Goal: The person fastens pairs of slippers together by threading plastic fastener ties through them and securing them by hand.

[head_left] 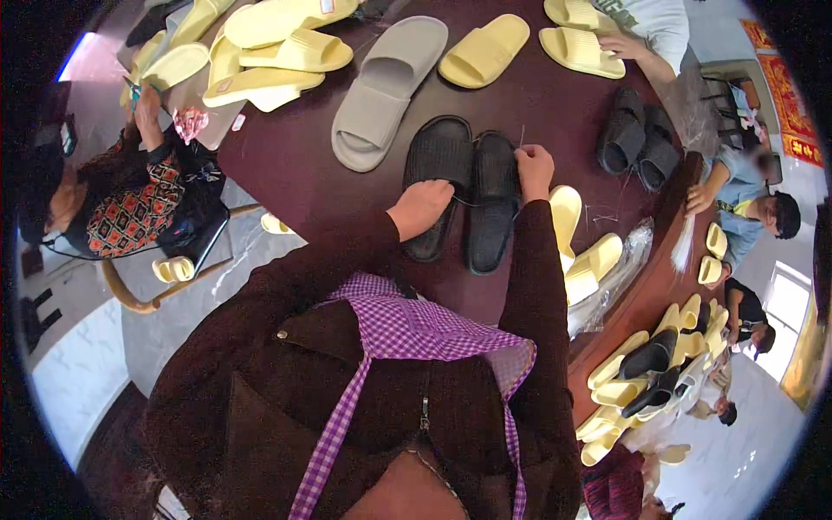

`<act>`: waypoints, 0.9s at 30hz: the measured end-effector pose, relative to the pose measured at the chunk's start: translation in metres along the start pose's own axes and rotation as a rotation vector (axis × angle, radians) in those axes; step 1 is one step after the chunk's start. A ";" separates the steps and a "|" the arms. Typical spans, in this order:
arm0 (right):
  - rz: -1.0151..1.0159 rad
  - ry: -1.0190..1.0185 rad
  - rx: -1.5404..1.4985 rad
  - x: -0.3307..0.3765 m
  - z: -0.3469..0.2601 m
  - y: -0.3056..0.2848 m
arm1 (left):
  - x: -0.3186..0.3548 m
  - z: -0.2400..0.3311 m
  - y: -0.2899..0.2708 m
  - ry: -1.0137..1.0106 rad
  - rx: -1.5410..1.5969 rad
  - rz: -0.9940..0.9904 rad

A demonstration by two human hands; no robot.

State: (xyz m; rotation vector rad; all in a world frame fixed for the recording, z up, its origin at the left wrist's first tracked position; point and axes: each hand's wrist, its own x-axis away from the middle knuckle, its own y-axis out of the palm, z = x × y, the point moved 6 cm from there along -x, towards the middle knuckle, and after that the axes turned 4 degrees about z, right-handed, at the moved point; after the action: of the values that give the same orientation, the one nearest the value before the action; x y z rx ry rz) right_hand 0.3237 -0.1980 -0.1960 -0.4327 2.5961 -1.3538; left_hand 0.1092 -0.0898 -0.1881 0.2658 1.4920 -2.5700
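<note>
A pair of black slippers [492, 227] lies side by side on the dark red table, with ribbed straps at the far end. My left hand [422, 208] is closed at the strap edge of the left black slipper [440, 152], its fingertips partly hidden. Beside the strap of the right slipper, my right hand [535, 171] pinches a thin strand [523, 135], whose tip sticks up above the fingers. A thin line also runs between the two slippers near my left fingers. Just beyond them rest a larger grey slipper [389, 94] and a single yellow slipper [484, 52].
Yellow slippers [286, 52] pile up at the far left. Another black pair [637, 143] and a co-worker's hand [617, 45] on yellow slippers are at the right. Clear plastic wrap [620, 277] lies by the wooden edge [663, 247]. A person sits left, holding a small tool [132, 89].
</note>
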 end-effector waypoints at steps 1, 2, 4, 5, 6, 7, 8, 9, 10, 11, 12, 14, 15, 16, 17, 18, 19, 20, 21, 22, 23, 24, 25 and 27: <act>-0.003 -0.036 0.016 -0.002 0.002 0.004 | 0.000 -0.002 0.000 -0.011 0.036 0.029; -0.004 -0.071 0.033 -0.003 0.001 0.006 | 0.000 -0.003 -0.001 -0.019 0.073 0.057; -0.005 -0.099 0.053 -0.002 0.001 0.005 | -0.001 -0.004 0.000 -0.025 0.115 0.082; -0.034 -0.149 0.003 0.000 -0.009 0.003 | 0.000 -0.006 0.001 -0.036 0.121 0.086; -0.063 -0.199 -0.048 0.002 -0.020 0.001 | 0.000 -0.008 0.002 -0.047 0.126 0.090; -0.093 -0.249 -0.100 0.004 -0.031 0.001 | 0.001 -0.009 0.003 -0.059 0.131 0.094; -0.090 -0.245 -0.097 0.003 -0.040 -0.001 | 0.000 -0.009 0.004 -0.055 0.135 0.092; -0.145 -0.329 -0.123 0.003 -0.056 0.002 | 0.000 -0.009 0.004 -0.059 0.151 0.092; -0.199 -0.415 -0.151 0.002 -0.071 0.007 | -0.001 -0.010 0.004 -0.063 0.165 0.091; -0.253 -0.502 -0.179 0.004 -0.083 0.012 | -0.002 -0.011 0.003 -0.067 0.178 0.092; -0.253 -0.503 -0.181 0.004 -0.087 0.017 | -0.002 -0.011 0.003 -0.068 0.175 0.091; -0.284 -0.541 -0.214 0.008 -0.091 0.031 | -0.002 -0.008 0.002 -0.064 0.165 0.092; -0.300 -0.560 -0.231 0.010 -0.092 0.036 | -0.002 -0.008 0.001 -0.062 0.160 0.093; -0.301 -0.562 -0.232 0.011 -0.091 0.038 | -0.002 -0.008 0.000 -0.064 0.159 0.094; -0.296 -0.498 -0.219 0.010 -0.086 0.041 | -0.002 -0.009 -0.001 -0.075 0.176 0.085; -0.296 -0.436 -0.205 0.010 -0.080 0.046 | -0.002 -0.010 0.000 -0.092 0.194 0.076; -0.295 -0.374 -0.190 0.011 -0.073 0.049 | 0.000 -0.011 0.000 -0.107 0.213 0.068; -0.292 -0.372 -0.187 0.012 -0.065 0.050 | -0.001 -0.009 -0.002 -0.103 0.216 0.068; -0.198 -0.309 -0.246 0.010 -0.052 0.045 | -0.001 -0.007 -0.007 -0.072 0.226 0.093; -0.101 -0.245 -0.304 0.008 -0.038 0.038 | -0.001 -0.004 -0.011 -0.038 0.236 0.117; -0.010 -0.186 -0.363 0.007 -0.032 0.033 | -0.001 -0.002 -0.017 -0.011 0.244 0.143; -0.006 -0.185 -0.362 0.011 -0.028 0.031 | 0.003 0.000 -0.022 -0.007 0.245 0.143; -0.044 -0.075 -0.444 0.019 -0.021 0.030 | 0.010 0.005 -0.034 0.015 0.281 0.167; -0.114 0.148 -0.609 0.042 -0.006 0.027 | 0.016 0.017 -0.058 0.066 0.354 0.211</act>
State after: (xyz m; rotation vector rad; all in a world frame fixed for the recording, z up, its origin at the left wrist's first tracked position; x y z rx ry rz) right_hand 0.2778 -0.1925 -0.2161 -0.5865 3.1227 -0.6046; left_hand 0.0790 -0.0768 -0.1354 0.5250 0.9562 -2.6551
